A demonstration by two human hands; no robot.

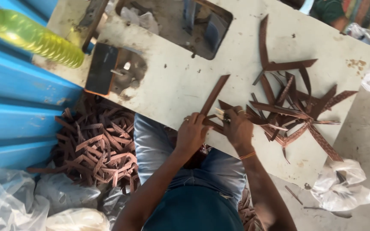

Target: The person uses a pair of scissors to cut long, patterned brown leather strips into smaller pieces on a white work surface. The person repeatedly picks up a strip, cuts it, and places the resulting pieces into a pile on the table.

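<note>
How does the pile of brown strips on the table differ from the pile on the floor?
The table pile is sparse, its strips fanned out flat on the white table; the floor pile is denser and heaped. The table pile lies beside the right hand; the floor pile sits untouched by the blue wall. Both hold similar brown strips.

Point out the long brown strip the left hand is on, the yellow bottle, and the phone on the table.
Strip (214, 94): head view, middle of the strip's length, above the left hand.
Bottle (35, 36): head view, middle of the ribbed body.
Phone (101, 68): head view, centre of its dark face.
</note>
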